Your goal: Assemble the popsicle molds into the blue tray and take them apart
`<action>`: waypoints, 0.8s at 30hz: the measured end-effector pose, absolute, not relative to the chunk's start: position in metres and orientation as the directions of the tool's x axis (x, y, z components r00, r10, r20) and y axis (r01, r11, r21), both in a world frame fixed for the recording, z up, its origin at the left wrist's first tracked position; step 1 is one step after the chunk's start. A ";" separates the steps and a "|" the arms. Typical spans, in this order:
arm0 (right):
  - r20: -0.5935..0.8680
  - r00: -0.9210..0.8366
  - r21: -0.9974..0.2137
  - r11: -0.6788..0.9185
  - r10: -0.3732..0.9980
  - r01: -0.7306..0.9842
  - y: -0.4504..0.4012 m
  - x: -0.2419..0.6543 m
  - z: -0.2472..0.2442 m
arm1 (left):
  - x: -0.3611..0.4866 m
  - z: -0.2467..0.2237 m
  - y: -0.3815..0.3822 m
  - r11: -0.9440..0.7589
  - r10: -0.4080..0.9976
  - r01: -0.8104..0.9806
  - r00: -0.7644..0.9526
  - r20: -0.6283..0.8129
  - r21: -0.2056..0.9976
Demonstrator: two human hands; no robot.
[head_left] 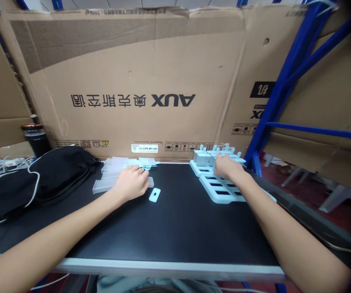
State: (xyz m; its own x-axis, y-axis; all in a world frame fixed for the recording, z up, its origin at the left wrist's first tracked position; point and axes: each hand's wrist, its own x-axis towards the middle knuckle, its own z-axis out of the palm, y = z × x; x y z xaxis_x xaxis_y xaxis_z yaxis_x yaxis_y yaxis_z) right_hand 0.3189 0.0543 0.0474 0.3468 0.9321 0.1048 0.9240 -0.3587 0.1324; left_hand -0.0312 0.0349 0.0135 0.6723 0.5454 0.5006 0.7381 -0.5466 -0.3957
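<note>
"Where to find the left hand (132, 182)?"

"Left of centre, over the translucent boxes (104, 186) on the black tabletop (175, 232). Curls loosely, with fingers bent downward; impossible to tell whether gripping or merely touching."

"Anything just beside it?"

"Yes, a light-blue plate (153, 198) with a small hole, lying flat to the right, apart from the fingers."

"And the right hand (224, 166)?"

"Reaches to the back of the light-blue rack (221, 199), right beside upright tabs (201, 147). Looks narrowed, but with hidden fingertips; again impossible to tell about a hold."

"Farther left?"

"A black bag (67, 171), near a dark bottle (38, 140)."
</note>
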 end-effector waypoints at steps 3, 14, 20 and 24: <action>0.107 0.350 0.131 -0.362 0.931 0.923 0.054 0.319 0.046 | -0.027 0.011 0.030 -0.564 0.520 0.715 0.696 0.495 -0.413; 0.094 0.374 0.119 -0.383 0.923 0.916 0.051 0.317 0.040 | -0.024 0.013 0.022 -0.668 0.128 0.498 0.809 0.574 -0.553; 0.164 0.308 0.116 -0.328 0.937 0.937 0.038 0.321 0.051 | -0.004 0.038 -0.022 -0.816 -0.246 0.057 0.866 0.436 -0.575; 0.498 0.082 0.113 -0.159 0.864 0.981 0.032 0.302 0.059 | 0.006 0.059 -0.084 -0.886 -0.230 -0.100 0.943 0.241 -0.453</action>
State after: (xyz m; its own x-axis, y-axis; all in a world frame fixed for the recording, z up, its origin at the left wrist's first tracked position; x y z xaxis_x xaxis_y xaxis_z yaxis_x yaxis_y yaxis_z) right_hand 0.3021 0.0325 0.0590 0.0825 0.8635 0.4975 0.9808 -0.1587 0.1129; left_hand 0.0065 -0.0845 0.0586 0.9429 -0.2298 0.2411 -0.0999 -0.8857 -0.4533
